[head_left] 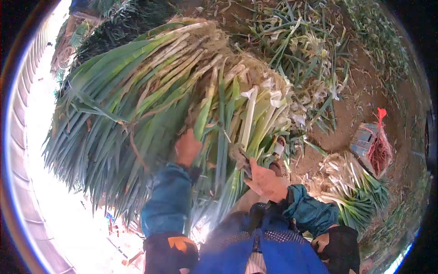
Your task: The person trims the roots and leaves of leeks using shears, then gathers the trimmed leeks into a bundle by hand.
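Leeks (132, 84) heaped before the person; likely light singly, shanks firm, leaves limp and tearable, best gripped by the pale shanks; left hand (187, 148) among leaves, right hand (267, 182) by stalks, can't tell what either grips.

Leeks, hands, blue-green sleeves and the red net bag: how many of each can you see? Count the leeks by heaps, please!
Leek heaps: 2 (big heap, small heap)
Hands: 2 (left hand, right hand)
Blue-green sleeves: 2
Red net bag: 1
Total: 7
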Tool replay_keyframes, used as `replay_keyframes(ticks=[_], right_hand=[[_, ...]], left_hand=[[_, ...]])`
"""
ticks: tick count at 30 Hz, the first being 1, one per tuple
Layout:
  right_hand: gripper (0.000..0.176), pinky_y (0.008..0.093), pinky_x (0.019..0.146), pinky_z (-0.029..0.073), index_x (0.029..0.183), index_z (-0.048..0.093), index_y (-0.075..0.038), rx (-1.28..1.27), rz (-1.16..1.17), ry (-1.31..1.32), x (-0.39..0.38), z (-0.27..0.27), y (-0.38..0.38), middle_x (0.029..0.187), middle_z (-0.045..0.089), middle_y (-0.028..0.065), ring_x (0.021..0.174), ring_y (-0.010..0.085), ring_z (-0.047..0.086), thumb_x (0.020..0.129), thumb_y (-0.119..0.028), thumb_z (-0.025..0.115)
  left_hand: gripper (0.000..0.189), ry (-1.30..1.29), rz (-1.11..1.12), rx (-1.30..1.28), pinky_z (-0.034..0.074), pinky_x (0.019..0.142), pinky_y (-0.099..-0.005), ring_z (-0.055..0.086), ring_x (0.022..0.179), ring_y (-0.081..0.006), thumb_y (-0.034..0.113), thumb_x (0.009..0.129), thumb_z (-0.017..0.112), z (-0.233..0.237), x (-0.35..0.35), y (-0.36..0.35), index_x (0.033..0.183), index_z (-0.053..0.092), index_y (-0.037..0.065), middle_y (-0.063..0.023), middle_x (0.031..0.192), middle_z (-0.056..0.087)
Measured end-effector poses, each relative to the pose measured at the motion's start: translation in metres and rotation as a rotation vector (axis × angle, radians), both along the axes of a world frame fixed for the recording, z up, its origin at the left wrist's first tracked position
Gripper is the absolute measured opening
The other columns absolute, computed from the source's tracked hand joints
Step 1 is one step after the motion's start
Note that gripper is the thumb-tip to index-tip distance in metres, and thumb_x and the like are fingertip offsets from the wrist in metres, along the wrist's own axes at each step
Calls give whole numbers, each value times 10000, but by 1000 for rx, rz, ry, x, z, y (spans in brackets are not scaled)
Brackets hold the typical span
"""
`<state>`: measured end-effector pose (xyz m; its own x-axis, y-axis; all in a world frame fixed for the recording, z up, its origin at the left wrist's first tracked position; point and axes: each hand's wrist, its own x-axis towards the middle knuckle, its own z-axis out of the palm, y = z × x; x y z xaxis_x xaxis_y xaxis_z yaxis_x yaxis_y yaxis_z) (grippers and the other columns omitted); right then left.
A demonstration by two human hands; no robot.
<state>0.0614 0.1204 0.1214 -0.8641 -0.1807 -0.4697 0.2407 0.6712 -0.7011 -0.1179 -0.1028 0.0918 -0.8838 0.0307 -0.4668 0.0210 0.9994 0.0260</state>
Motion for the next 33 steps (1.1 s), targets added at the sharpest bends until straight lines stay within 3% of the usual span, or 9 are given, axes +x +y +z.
replay_keyframes(ticks=[5,12,15,18,24,27,30,31,33], right_hand=[[715,449,655,474,1292,270,61,-23,64,-125,6,9,-17,868,581,251,790,398,587,760,-248,634],[705,468,624,476,1291,265,62,7,104,-143,15,15,-8,819,591,244,731,408,585,759,-232,624],[670,474,615,473,1257,287,57,44,142,-190,17,14,-9,798,590,242,722,406,585,758,-237,625],[613,480,605,468,1208,312,47,93,48,-100,-3,-28,-16,774,587,241,718,409,583,762,-241,618],[554,484,611,444,1158,315,49,-6,-89,-98,-19,-20,-4,734,569,255,730,427,570,775,-238,594],[604,465,617,447,1204,303,84,-11,3,-177,-5,0,-1,762,555,251,732,415,564,792,-249,592],[674,451,619,452,1267,263,115,-44,31,-48,13,1,0,789,538,231,726,396,554,807,-256,586],[737,445,615,456,1317,205,126,-57,63,24,17,3,0,804,521,210,717,382,543,817,-262,583],[687,453,614,461,1276,254,120,-90,58,53,18,-6,-3,786,543,210,715,390,555,800,-244,591]], left_hand=[[521,-219,202,197,467,735,-477,604,860,-393,323,663,680,14,94,-7,1054,510,23,-219,921,626],[629,-89,253,457,456,802,-454,579,918,-417,296,617,703,-47,143,-37,1141,485,26,-254,962,607],[670,-39,271,454,458,799,-460,576,934,-416,302,621,709,-23,142,-20,1181,461,30,-262,998,597],[647,-230,328,283,462,777,-464,572,925,-409,313,637,709,-9,133,-5,1164,459,34,-245,1010,585],[471,225,-115,250,474,724,-478,563,884,-388,270,695,677,-53,102,15,1049,483,27,-177,983,562],[408,160,68,243,480,722,-476,576,875,-392,226,702,662,-98,67,38,1006,504,5,-200,963,584],[362,27,236,358,481,723,-472,586,856,-402,204,693,652,-116,42,45,954,519,-8,-235,924,599],[352,59,257,323,474,730,-481,590,848,-411,202,680,655,-118,41,46,932,526,-7,-252,893,609],[354,82,209,316,472,734,-482,588,850,-414,209,676,656,-116,49,37,930,529,-2,-243,891,614]])
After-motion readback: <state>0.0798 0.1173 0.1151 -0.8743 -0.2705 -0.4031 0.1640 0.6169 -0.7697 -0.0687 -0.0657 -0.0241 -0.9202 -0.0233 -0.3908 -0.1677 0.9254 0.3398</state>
